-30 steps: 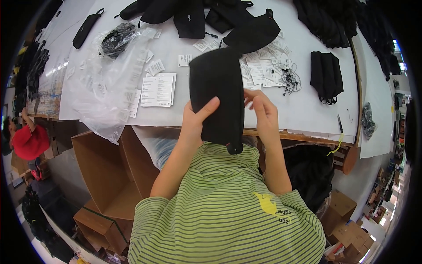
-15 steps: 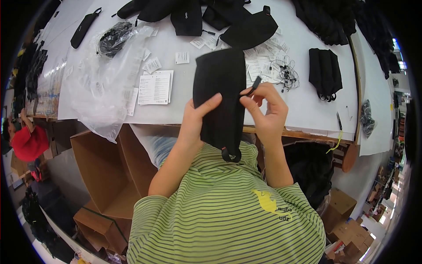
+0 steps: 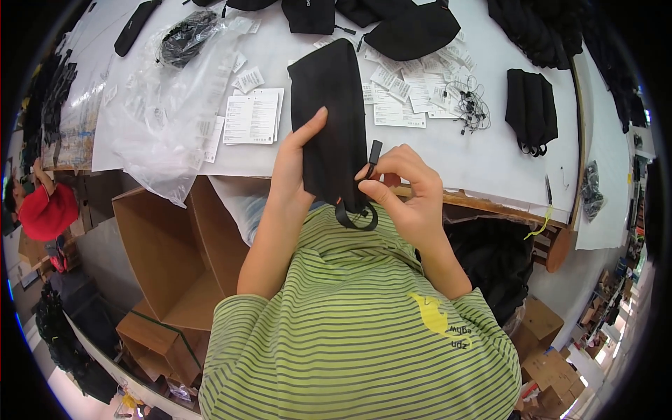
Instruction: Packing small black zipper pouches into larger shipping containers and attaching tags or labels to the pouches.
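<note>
Gripping the black zippered pouch [image 3: 330, 119] by its left side, the left hand [image 3: 291, 161] holds it over the near edge of the white table [image 3: 465, 164], while the right hand [image 3: 411, 192] pinches the zipper pull [image 3: 375, 152] between thumb and forefinger beside the pouch.

We see a crumpled clear plastic bag [image 3: 150, 140] at ten o'clock, hanging over the front edge of the white worktable [image 3: 483, 164]. Between ten and eleven, we find a stack of printed white cards [image 3: 250, 117]. An open cardboard carton [image 3: 157, 259] stands at half past eight, with a person in red [image 3: 50, 212] farther out at nine. Toward four, we make out brown cardboard boxes [image 3: 554, 378].
</note>
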Motion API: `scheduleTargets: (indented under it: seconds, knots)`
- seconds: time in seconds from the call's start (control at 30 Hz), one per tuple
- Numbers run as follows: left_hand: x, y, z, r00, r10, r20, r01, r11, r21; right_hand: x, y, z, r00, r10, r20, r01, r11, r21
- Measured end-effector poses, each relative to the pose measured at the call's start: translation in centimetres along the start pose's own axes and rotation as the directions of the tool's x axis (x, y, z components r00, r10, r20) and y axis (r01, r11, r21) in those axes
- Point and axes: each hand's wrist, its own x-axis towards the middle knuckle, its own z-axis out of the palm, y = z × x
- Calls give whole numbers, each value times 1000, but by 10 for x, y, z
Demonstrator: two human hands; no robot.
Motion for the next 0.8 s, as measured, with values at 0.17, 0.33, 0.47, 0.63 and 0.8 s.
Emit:
scheduleTargets:
  seconds: [0.17,0.33,0.47,0.63,0.8]
  knots:
    - [9,4,-8,1000,-24,-18,22,995,-94,-6,6,2,999,-16,44,16,1000,-10]
    - [4,8,0,991,77,-113,-85,994,-64,-1,3,3,979,126,-163,-135,989,-51]
    - [-4,-6,5,962,239,-129,-257,955,-149,-8,8,5,966,-42,-254,-17,974,-225]
    - [-15,-22,-2,978,102,183,-95,995,-43,7,16,2,980,-161,-121,108,928,-357]
    - [-15,-2,-14,864,480,154,-504,807,308,10,28,-26,986,98,-135,-87,993,84]
